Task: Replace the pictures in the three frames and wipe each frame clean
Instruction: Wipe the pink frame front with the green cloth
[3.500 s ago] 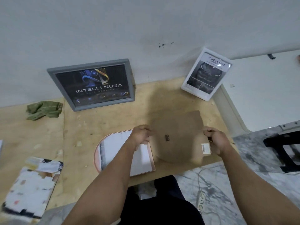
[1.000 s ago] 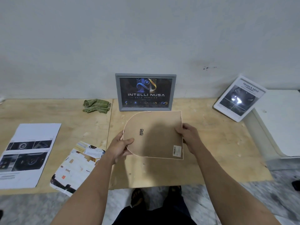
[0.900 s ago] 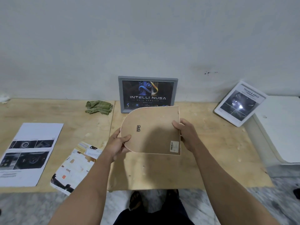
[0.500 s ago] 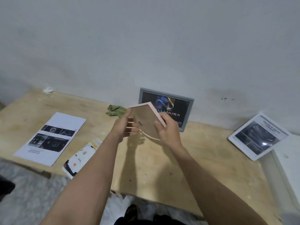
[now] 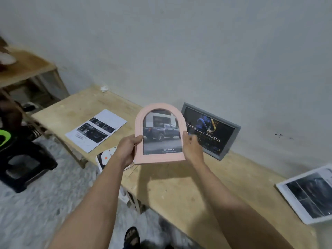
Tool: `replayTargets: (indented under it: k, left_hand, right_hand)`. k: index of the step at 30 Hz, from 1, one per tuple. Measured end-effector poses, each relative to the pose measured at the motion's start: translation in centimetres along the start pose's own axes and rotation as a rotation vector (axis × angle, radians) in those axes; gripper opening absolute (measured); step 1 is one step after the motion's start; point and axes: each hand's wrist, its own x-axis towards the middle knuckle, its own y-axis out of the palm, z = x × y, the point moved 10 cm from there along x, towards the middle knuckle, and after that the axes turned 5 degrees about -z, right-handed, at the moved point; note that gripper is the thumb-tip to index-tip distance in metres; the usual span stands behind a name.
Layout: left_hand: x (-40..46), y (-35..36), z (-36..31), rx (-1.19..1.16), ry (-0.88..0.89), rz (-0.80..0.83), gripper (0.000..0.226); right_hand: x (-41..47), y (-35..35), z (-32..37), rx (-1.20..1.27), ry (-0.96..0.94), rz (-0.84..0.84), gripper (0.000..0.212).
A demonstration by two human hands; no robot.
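Note:
I hold a pink arched frame (image 5: 138, 148) upright above the wooden table (image 5: 179, 186), its front toward me, showing a picture of a dark pickup truck. My left hand (image 5: 128, 150) grips its left edge and my right hand (image 5: 191, 147) grips its right edge. Behind it a grey frame (image 5: 237, 130) with a dark logo picture leans against the wall. A white frame (image 5: 287, 196) with a dark picture lies at the table's right end.
A printed sheet (image 5: 97, 130) lies on the table's left part, and another picture (image 5: 104, 157) sits partly hidden under my left wrist. A black stool (image 5: 23, 168) stands on the floor at left. A wooden shelf (image 5: 27, 67) is at far left.
I lifted the pink frame off the table and turned it over, so its front with the truck picture now faces me instead of the brown backing. My view swung left.

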Motion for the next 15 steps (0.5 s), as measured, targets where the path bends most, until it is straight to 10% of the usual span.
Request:
replayTargets:
  k: [15]
  left_hand:
    - [-0.8,-9.6,-1.5,-0.073,0.053,-0.101,0.026]
  right_hand:
    - [-2.4,9.0,4.9,0.067,-0.114,0.002,0.049]
